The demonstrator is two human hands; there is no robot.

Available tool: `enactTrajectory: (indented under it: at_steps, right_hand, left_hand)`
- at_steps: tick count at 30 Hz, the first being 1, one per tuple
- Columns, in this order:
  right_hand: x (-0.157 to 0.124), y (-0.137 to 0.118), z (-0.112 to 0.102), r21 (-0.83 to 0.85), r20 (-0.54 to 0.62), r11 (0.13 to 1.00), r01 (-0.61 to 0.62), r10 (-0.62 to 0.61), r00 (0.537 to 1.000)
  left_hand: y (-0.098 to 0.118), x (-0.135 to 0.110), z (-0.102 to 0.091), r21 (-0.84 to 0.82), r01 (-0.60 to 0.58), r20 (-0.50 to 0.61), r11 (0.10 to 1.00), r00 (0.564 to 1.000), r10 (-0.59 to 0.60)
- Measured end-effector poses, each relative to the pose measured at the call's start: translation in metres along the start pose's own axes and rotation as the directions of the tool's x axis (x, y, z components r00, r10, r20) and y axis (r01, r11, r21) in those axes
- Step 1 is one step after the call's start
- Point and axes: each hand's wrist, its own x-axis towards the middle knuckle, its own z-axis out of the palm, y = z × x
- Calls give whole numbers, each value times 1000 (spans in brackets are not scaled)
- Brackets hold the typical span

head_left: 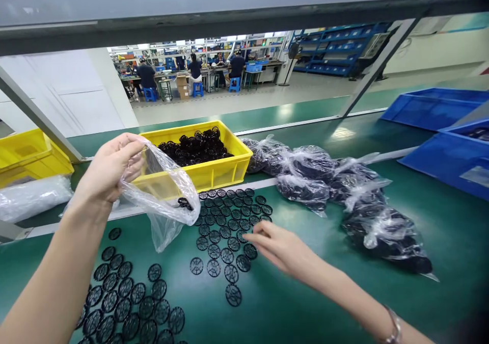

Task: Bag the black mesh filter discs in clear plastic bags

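Observation:
My left hand (116, 168) pinches the edge of a clear plastic bag (168, 201), which hangs with its mouth spread over the green table. A few black pieces show at the bag's far side; whether they lie inside it or behind it, I cannot tell. My right hand (277, 244) reaches over a group of round black spoked discs (226, 255), fingers bent together at the group's right edge. What sits between those fingertips, if anything, is hidden. Another cluster of the same discs (124, 308) lies at the lower left, below my left forearm.
A yellow bin (225, 173) heaped with black pieces stands behind the discs. Several tied bags of black parts (385, 232) lie to the right, near blue bins (451, 155). At left are another yellow bin (34, 155) and a plastic bundle (34, 196). People sit at far benches.

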Motion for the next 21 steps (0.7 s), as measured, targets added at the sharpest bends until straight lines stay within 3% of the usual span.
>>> enactTrajectory:
  at_steps: [3, 5, 9, 16, 21]
  right_hand:
    - [-40, 11, 45, -33, 98, 995, -91, 94, 991]
    - [-51, 9, 58, -25, 118, 985, -169, 171, 978]
    - [-46, -5, 58, 31, 155, 969, -245, 238, 959]
    - [-32, -18, 77, -21, 171, 997, -68, 71, 983]
    - [-39, -22, 87, -58, 109, 990, -132, 138, 985]
  left_hand:
    - [1, -3, -3, 13, -27, -3, 1000, 1000, 27]
    - [-1, -4, -2, 24, -23, 8, 999, 1000, 23]
    - [-7, -6, 1, 33, 4, 24, 999, 1000, -5]
    - [-13, -9, -6, 41, 34, 14, 999, 999, -34]
    - [-14, -11, -8, 29, 48, 11, 998, 999, -49]
